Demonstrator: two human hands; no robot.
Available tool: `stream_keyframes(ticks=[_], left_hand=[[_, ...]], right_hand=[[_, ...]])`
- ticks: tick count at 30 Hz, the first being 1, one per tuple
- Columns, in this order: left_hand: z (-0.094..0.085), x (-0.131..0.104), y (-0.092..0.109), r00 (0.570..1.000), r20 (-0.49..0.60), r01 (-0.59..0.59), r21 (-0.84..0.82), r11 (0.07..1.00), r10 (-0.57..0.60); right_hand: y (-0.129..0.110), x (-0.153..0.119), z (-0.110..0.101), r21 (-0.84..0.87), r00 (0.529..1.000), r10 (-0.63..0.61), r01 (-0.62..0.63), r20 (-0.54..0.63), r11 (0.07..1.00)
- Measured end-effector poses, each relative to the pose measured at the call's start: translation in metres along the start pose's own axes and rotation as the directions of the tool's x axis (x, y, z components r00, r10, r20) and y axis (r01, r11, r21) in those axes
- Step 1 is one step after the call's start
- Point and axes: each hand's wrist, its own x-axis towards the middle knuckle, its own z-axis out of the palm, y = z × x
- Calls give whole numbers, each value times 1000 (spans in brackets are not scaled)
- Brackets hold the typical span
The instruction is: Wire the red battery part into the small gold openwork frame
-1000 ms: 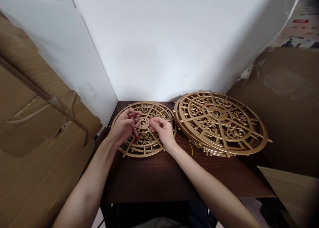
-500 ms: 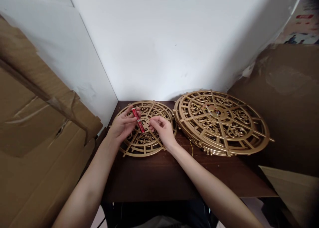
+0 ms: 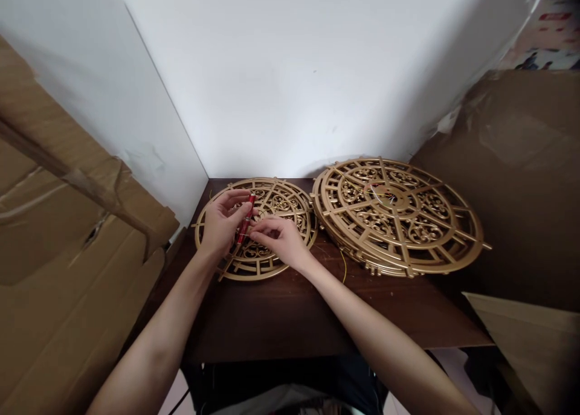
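Note:
My left hand (image 3: 225, 221) is closed round a slim red pen-shaped tool (image 3: 241, 229), held tilted above the smaller gold openwork disc (image 3: 247, 276). The tool's exact kind does not show. Close to its lower end, my right hand (image 3: 281, 241) pinches a thin pale wire (image 3: 246, 235) between thumb and fingertips. The wire runs toward the red tool; whether it enters the tool I cannot tell. Both hands hide part of the disc, which lies flat on the dark brown table (image 3: 272, 324).
A stack of larger gold openwork discs (image 3: 410, 270) stands on the right, with thin wires at its centre. A yellow wire (image 3: 344, 267) lies between disc and stack. Cardboard (image 3: 58, 270) borders the left, a cardboard box (image 3: 521, 191) the right, a white wall (image 3: 281, 89) the back.
My left hand has turned the red tool so its top now leans right instead of left. The right hand has moved left, close to the tool's lower end. The view has shifted slightly.

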Motion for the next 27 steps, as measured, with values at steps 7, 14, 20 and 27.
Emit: stream_keyframes(ticks=[7, 14, 20, 27], left_hand=[[3, -3, 3, 998, 32, -50, 106, 993, 47], [7, -4, 2, 995, 75, -73, 131, 989, 63], [7, -4, 2, 993, 85, -95, 148, 984, 83], [5, -4, -1, 984, 174, -76, 183, 980, 44]], right_hand=[[1, 1, 0, 35, 992, 16, -12, -123, 999], [2, 3, 1, 287, 962, 191, -130, -196, 949], [-4, 3, 1, 340, 951, 212, -127, -226, 932], [-7, 7, -8, 385, 925, 220, -90, -308, 919]])
